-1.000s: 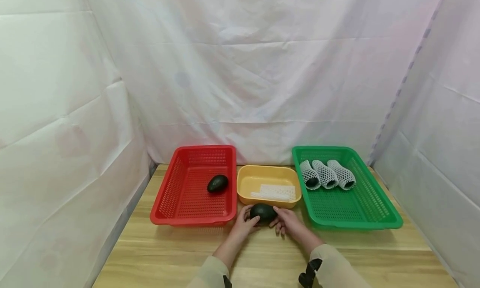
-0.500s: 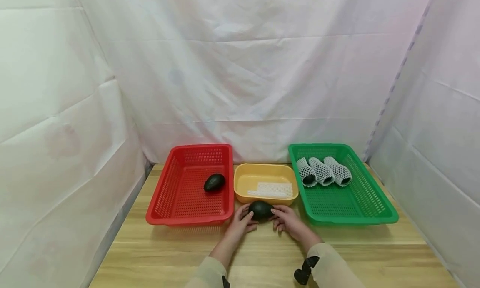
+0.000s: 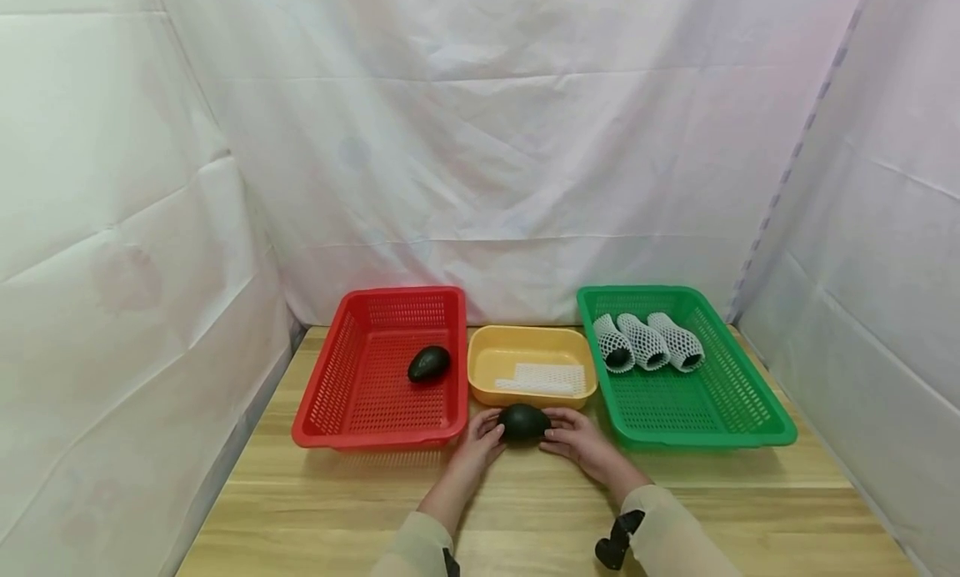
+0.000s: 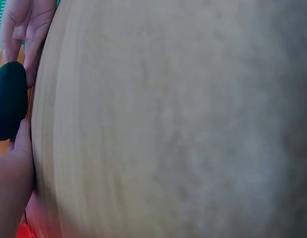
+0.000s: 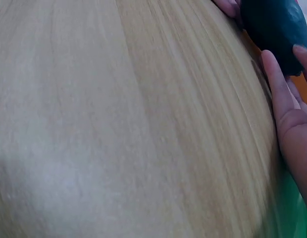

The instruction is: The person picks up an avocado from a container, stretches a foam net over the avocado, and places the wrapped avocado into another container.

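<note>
A dark green avocado (image 3: 523, 423) lies sideways just in front of the yellow tray (image 3: 533, 400). My left hand (image 3: 477, 445) holds its rounder left end, thumb on the near side and fingers around the back. At the narrower right end, my right hand (image 3: 583, 445) touches it with fairly straight, spread fingers. The right wrist view has one fingertip against the avocado (image 5: 275, 32) and another finger beside its tip. In the left wrist view the avocado (image 4: 10, 101) sits between both hands at the left edge. White foam net sleeves (image 3: 542, 378) lie flat in the tray.
A red basket (image 3: 307, 410) on the left contains another avocado (image 3: 429, 364). The green basket (image 3: 705, 440) on the right contains three avocados in white foam net sleeves (image 3: 643, 342). Everything stands on a wooden table (image 3: 525, 519), with white cloth (image 3: 480, 143) hanging behind and at both sides.
The right hand's fingers have gone from pinching the avocado's tip to lying straighter and spread around it. The avocado stays between the hands; the head view has shifted slightly.
</note>
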